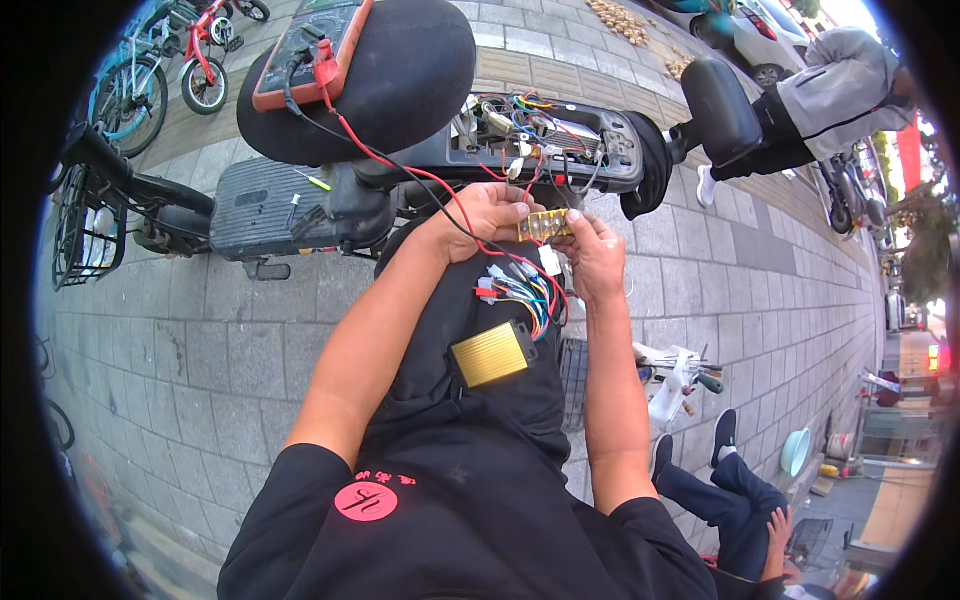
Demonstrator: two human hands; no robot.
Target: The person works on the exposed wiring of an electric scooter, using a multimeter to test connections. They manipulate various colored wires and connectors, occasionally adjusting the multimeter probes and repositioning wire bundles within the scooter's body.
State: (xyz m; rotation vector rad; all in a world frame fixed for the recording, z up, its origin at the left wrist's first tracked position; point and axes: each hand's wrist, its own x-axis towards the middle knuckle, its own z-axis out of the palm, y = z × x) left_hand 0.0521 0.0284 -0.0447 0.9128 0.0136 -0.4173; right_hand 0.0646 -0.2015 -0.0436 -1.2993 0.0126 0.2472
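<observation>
Left hand (482, 220) and right hand (597, 255) pinch opposite ends of a small yellow pale-spotted strip (543, 227), near the opened black scooter body (625, 152). Probably a checking step; next move likely needs one end steadied.

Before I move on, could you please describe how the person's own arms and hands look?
The left hand and right hand wear no gloves, and no watch shows on either wrist. The forearms are bare; plain black short sleeves cover the upper arms.
</observation>
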